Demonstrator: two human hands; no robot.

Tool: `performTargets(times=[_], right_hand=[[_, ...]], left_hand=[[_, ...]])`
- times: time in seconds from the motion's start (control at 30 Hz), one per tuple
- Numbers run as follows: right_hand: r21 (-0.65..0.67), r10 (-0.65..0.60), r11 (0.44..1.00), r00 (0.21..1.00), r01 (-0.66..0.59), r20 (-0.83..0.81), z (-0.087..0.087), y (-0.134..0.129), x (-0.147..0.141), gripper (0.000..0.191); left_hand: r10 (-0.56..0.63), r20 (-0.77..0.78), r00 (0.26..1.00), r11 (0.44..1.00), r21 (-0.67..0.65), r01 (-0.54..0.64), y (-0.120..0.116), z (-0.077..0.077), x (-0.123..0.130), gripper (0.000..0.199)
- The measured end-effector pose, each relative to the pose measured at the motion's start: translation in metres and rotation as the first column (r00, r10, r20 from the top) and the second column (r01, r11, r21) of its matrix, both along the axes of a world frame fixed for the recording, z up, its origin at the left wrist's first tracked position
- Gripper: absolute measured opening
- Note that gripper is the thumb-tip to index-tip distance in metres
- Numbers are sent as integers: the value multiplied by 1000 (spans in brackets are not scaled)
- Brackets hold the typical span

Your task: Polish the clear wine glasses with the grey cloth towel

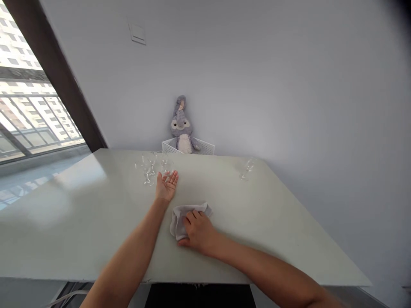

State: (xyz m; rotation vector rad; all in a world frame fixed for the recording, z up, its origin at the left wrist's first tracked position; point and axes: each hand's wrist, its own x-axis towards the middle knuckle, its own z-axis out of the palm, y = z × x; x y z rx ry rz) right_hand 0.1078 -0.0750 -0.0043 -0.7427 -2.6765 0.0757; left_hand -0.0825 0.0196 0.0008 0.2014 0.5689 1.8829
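Note:
My left hand (166,185) is palm up on the table's far left half, its fingers stretched out beside a group of clear stemmed glasses (147,170). The fingertips reach the foot of the nearest glass; whether they touch it I cannot tell. Closer to me, my right hand (199,231) rests on a light grey cloth (180,211) with its fingers curled into it. The cloth is folded and rumpled, partly covered by the hand. One more stemmed glass (247,169) stands apart, upright near the far right of the table.
The pale table (272,222) reaches to the wall. Behind its far edge, a grey plush toy (183,132) sits in a white perforated basket (205,148). A window (32,94) is on the left, and a switch (138,33) is on the wall.

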Motion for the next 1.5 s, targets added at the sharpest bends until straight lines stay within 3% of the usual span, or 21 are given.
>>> performTargets(times=[0.1, 0.17, 0.2, 0.27, 0.3, 0.37, 0.47, 0.6, 0.67, 0.7, 0.77, 0.87, 0.93, 1.07, 1.17, 1.27, 1.33, 1.4, 1.47, 1.5], right_hand=[[-127, -32, 992, 995, 21, -92, -11, 26, 0, 23], [-391, -135, 920, 952, 18, -274, -8, 46, 8, 26], [-542, -231, 840, 893, -17, -387, -3, 56, 14, 30], [-744, -453, 638, 685, -199, -571, 8, 71, 30, 32], [-768, -542, 556, 563, -317, -625, 14, 77, 38, 31], [-724, -649, 465, 360, -509, -670, 26, 85, 53, 29], [-655, -735, 445, 169, -611, -657, 36, 91, 65, 28], [-630, -756, 573, -42, -524, -653, 37, 90, 65, 27], [-658, -728, 635, -29, -403, -685, 34, 86, 62, 26], [-677, -712, 657, 21, -332, -702, 33, 83, 60, 28], [-696, -668, 679, 198, -233, -718, 31, 75, 55, 31], [-686, -531, 669, 462, -287, -711, 29, 64, 47, 35], [-684, -443, 625, 551, -375, -707, 29, 59, 43, 35], [-716, -384, 462, 610, -523, -693, 27, 57, 41, 39], [-770, -400, 348, 659, -534, -637, 22, 62, 44, 40], [-770, -537, 272, 573, -577, -619, 18, 73, 49, 36], [-738, -644, 186, 487, -649, -590, 16, 80, 52, 37], [-721, -687, 105, 475, -685, -551, 16, 84, 54, 39], [-739, -649, 106, 517, -665, -558, 15, 81, 52, 40], [-759, -607, 152, 546, -633, -577, 14, 77, 50, 40]], left_hand=[[-21, -34, 999, 1000, -9, 21, -1, 2, 7, 31], [-45, -52, 998, 999, -12, 44, -2, 3, 11, 28], [-59, -64, 996, 998, -10, 58, -3, 4, 13, 26], [-86, -101, 991, 996, 3, 87, -4, 4, 18, 21], [-101, -123, 987, 995, 11, 103, -5, 5, 21, 19], [-124, -174, 977, 991, 26, 131, -7, 6, 27, 17], [-133, -255, 958, 988, 47, 150, -11, 7, 39, 20], [-113, -371, 922, 985, 78, 152, -16, 6, 57, 31], [-107, -434, 894, 983, 88, 161, -20, 5, 67, 37], [-105, -467, 878, 982, 90, 166, -21, 4, 72, 39], [-111, -534, 839, 978, 91, 187, -25, 3, 80, 43], [-120, -596, 794, 973, 86, 212, -29, 2, 88, 45], [-124, -627, 769, 976, 63, 208, -30, 2, 89, 45], [-132, -743, 656, 973, 30, 230, -32, -2, 87, 46], [-124, -842, 525, 967, 16, 254, -33, -3, 85, 44], [-65, -909, 412, 968, 44, 249, -35, 1, 83, 38], [-34, -921, 387, 957, 81, 278, -36, 5, 83, 37], [-48, -920, 390, 940, 90, 328, -37, 8, 83, 41], [-95, -898, 429, 937, 65, 344, -37, 8, 82, 43], [-130, -880, 456, 940, 37, 338, -36, 8, 81, 42]])
